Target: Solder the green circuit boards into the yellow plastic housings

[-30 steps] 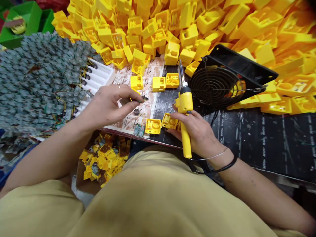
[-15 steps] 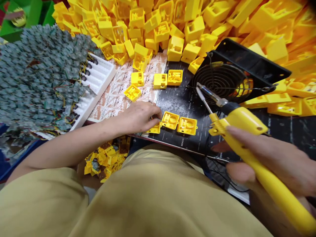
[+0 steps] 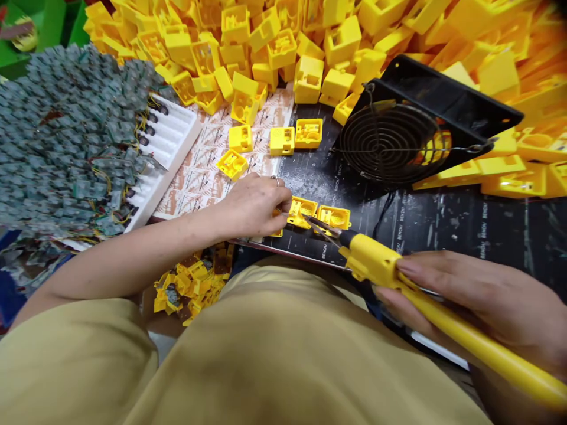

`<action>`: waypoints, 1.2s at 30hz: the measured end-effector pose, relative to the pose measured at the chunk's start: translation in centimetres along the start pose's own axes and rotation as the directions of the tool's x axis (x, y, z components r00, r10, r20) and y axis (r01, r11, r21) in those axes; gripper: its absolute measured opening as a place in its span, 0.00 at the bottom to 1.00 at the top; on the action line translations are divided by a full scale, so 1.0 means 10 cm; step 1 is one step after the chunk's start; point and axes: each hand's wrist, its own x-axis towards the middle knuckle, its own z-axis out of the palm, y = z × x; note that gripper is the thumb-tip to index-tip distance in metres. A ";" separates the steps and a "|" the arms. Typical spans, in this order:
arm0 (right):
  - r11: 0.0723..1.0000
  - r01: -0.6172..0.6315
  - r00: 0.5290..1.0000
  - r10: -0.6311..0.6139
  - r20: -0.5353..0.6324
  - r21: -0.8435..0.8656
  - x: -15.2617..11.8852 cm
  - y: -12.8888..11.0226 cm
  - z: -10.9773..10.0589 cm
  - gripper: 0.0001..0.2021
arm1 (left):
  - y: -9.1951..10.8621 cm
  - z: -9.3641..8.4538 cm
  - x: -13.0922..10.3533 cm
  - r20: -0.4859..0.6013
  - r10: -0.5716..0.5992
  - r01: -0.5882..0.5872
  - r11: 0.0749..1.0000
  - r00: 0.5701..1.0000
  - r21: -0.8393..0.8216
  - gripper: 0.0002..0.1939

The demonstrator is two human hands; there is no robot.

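Note:
My right hand [image 3: 469, 295] is wrapped round a yellow soldering tool [image 3: 376, 260] with two thin metal prongs. Its tips reach the middle yellow housing [image 3: 302, 211] near the front edge. To the right of that lies another open yellow housing [image 3: 334, 218], partly behind the prongs. My left hand [image 3: 261, 206], a ring on one finger, is closed over a third yellow housing [image 3: 277, 232] at the left end of the row. Whatever its fingertips pinch is too small to make out.
A black fan [image 3: 385, 141] with a wire guard stands behind the tool. Yellow housings [image 3: 341, 38] are heaped along the back. Grey wired parts [image 3: 66, 141] cover a white foam tray [image 3: 177, 130] at left. Several loose housings [image 3: 282, 141] lie mid-bench.
The soldering tool in my right hand has swung left and down from before the fan to the row of housings. My left hand has stayed almost in place.

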 end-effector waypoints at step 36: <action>0.998 0.053 0.997 -0.052 0.051 -0.024 0.00 0.16 -0.03 0.04 | -0.04 -0.13 0.18 0.137 0.019 -0.015 0.999 0.990 -0.028 0.07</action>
